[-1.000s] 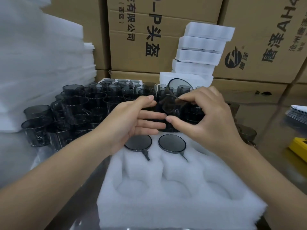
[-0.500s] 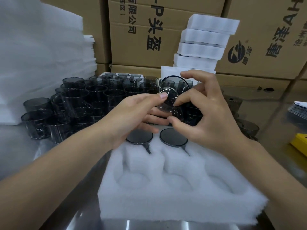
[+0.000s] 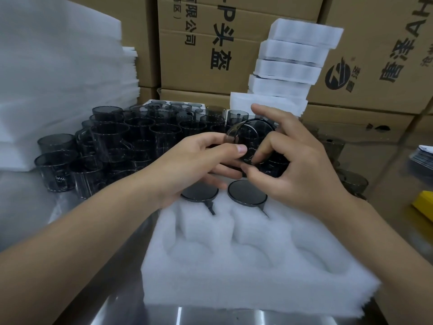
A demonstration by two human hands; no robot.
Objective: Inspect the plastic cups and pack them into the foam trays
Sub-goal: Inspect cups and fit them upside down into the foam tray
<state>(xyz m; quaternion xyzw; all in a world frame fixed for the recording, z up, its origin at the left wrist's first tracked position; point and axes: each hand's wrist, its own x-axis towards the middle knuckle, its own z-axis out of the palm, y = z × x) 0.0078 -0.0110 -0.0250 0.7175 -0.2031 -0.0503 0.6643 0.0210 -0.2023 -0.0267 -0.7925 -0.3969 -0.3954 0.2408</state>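
Both hands hold one smoky transparent plastic cup [image 3: 251, 134] tilted on its side above the far edge of a white foam tray [image 3: 253, 261]. My left hand [image 3: 194, 165] pinches its rim with thumb and fingers. My right hand [image 3: 297, 160] grips it from the right, fingers curled around its body. Two cups [image 3: 247, 192] sit base up in the tray's far pockets, the left one partly hidden under my left hand. The nearer pockets hold nothing. Several loose cups [image 3: 112, 146] crowd the table behind and to the left.
A stack of white foam sheets [image 3: 54, 80] rises at the left. Filled foam trays [image 3: 295, 59] are stacked at the back against cardboard boxes [image 3: 206, 50]. More cups [image 3: 351, 181] stand at the right, near a yellow object [image 3: 424, 205]. The tray rests on a steel table [image 3: 112, 301].
The cup has been lifted a little and turned in both hands, its base now facing me more. My left thumb moved onto its rim.
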